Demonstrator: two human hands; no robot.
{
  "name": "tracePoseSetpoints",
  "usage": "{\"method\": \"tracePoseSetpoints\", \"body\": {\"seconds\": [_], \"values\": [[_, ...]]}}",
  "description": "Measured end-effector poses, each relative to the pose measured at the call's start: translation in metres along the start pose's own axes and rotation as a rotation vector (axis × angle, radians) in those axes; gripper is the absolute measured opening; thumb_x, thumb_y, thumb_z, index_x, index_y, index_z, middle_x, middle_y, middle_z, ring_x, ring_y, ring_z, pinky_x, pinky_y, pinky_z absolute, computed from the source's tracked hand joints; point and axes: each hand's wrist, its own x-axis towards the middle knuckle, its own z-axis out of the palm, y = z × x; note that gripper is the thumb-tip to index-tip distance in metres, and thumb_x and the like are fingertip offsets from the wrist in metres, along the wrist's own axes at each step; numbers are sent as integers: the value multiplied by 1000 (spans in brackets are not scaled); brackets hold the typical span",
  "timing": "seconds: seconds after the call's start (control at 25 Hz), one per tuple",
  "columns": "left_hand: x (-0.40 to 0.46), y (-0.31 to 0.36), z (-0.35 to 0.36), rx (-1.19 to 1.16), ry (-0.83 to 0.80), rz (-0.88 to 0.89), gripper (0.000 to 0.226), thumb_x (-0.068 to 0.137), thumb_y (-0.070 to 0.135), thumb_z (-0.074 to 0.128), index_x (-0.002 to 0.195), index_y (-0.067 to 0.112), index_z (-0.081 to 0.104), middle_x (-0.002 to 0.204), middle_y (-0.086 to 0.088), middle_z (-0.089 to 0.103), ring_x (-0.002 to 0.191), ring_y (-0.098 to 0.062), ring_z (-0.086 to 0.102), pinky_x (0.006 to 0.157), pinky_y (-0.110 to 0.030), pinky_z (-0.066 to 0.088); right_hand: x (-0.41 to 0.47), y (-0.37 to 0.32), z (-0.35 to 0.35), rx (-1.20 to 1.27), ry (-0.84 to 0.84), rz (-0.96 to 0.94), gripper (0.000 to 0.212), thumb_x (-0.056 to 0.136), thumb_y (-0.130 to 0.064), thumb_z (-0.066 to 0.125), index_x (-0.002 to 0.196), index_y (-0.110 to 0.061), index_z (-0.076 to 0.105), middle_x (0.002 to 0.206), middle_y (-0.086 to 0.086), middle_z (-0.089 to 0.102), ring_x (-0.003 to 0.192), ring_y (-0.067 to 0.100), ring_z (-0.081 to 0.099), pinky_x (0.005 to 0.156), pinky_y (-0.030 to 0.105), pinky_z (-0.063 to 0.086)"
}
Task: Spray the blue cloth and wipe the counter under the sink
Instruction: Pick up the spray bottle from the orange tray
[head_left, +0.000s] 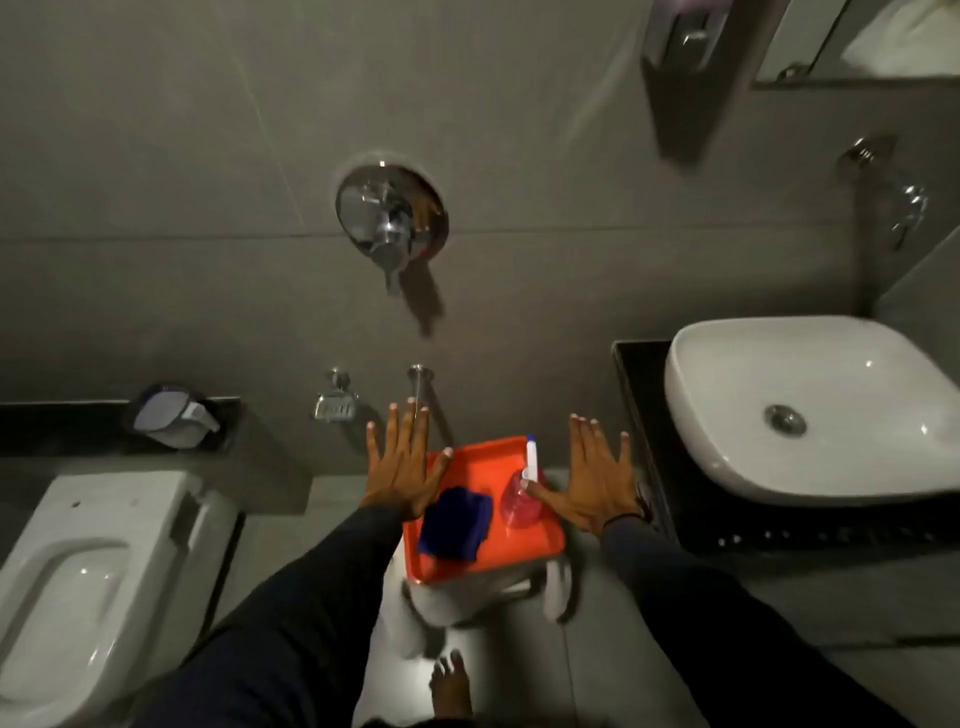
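Note:
A folded blue cloth (457, 522) lies on an orange tray (540, 540) that rests on a white stool. A pink spray bottle (522, 496) with a white nozzle stands on the tray's right side. My left hand (402, 467) hovers flat with fingers spread over the tray's left edge. My right hand (592, 480) is spread flat just right of the tray, its thumb near the bottle. Both hands hold nothing. The white sink (810, 410) sits on a black counter (654, 447) at the right.
A white toilet (88, 582) stands at the lower left. A chrome tap mixer (392, 213) and spout are on the grey wall ahead. A white stool (467, 597) carries the tray. My bare foot (449, 686) is on the tiled floor below.

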Motion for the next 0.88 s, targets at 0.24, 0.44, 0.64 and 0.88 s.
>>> {"method": "tracePoseSetpoints", "body": {"seconds": [0.24, 0.44, 0.64, 0.88], "values": [[-15, -55, 92, -84, -182, -123, 85, 89, 58, 5, 158, 9, -2, 167, -10, -9, 155, -32, -9, 122, -60, -1, -8, -28, 84, 499, -155, 262, 87, 64, -59, 78, 139, -35, 40, 142, 7, 57, 129, 30, 57, 101, 40, 45], [-32, -82, 169, -91, -265, -122, 75, 96, 50, 16, 159, 12, 0, 168, -6, -6, 155, -35, -4, 122, -60, 4, 40, -43, 129, 941, 92, 422, 61, 69, -31, 91, 121, -25, 59, 117, 5, 70, 106, 19, 67, 95, 33, 54], [-33, -90, 203, -57, -253, -110, 75, 100, 51, 24, 158, 13, -5, 168, -7, -9, 155, -36, -6, 121, -63, 1, 59, -60, 154, 969, 76, 429, 22, 83, -22, 78, 77, -35, 61, 72, -20, 63, 76, 1, 64, 80, 40, 57], [-30, -90, 206, -84, -256, -102, 82, 98, 59, 22, 157, 13, -11, 167, -9, -12, 154, -36, -8, 119, -66, -1, 110, -55, 98, 1416, 56, 656, 17, 97, -27, 64, 82, -19, 63, 67, 9, 59, 55, 23, 57, 58, 37, 52]]}}
